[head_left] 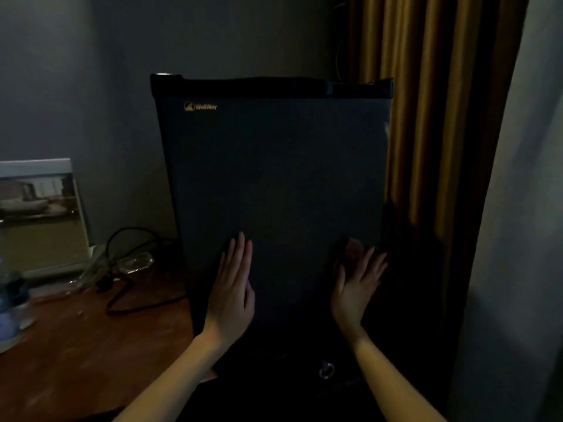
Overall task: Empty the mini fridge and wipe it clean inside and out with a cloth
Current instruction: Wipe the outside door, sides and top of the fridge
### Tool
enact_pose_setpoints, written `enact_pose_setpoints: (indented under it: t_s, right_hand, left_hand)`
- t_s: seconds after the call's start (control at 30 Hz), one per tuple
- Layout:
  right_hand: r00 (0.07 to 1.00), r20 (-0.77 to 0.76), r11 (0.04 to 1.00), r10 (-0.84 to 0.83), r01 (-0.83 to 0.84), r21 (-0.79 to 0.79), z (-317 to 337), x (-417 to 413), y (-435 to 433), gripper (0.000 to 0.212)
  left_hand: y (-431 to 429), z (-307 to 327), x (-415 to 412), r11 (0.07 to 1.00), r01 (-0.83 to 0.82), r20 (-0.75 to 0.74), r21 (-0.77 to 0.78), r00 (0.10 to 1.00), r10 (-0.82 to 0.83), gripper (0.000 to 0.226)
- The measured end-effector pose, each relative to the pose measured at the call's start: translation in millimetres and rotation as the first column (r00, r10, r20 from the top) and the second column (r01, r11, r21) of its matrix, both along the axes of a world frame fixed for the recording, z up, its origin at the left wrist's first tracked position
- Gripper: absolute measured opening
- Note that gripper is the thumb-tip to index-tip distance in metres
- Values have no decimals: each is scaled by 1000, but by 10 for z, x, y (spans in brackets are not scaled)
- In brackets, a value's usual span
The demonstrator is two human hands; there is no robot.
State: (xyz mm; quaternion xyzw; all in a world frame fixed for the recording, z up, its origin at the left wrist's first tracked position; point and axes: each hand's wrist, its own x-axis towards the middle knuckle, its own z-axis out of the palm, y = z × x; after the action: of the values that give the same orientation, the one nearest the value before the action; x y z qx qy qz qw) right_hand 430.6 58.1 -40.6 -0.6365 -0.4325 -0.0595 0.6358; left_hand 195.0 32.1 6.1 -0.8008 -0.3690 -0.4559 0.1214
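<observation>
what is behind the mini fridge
Above the mini fridge you see a grey wall, a thin cable and, to the right, a gold striped curtain. Whatever stands lower is covered by the fridge itself.

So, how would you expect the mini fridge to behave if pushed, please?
The mini fridge is a tall rigid box, so probably heavy and stiff. Its smooth front may let the open left hand and right hand slip. Pushed high, it might tip.

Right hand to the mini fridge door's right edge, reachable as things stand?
Probably yes: the right hand is open at the mini fridge door, fingers near its right edge, nothing between; the curtain hangs beside it.
</observation>
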Motion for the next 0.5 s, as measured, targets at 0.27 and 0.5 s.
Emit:
enact_pose_setpoints:
  t_s: [0.27, 0.5]
  right_hand:
    - [978, 145, 982, 149, -129, -139, -405, -1583, -141, 83]
    - [768, 584, 961, 261, -150, -233, -514, -2259, -227, 105]
  left_hand:
    - [-227, -258, -434, 989, -59, 433, -136, 894, 113, 87]
    - [-257, -369, -817, 892, 167, 745, -420, 625, 234, 53]
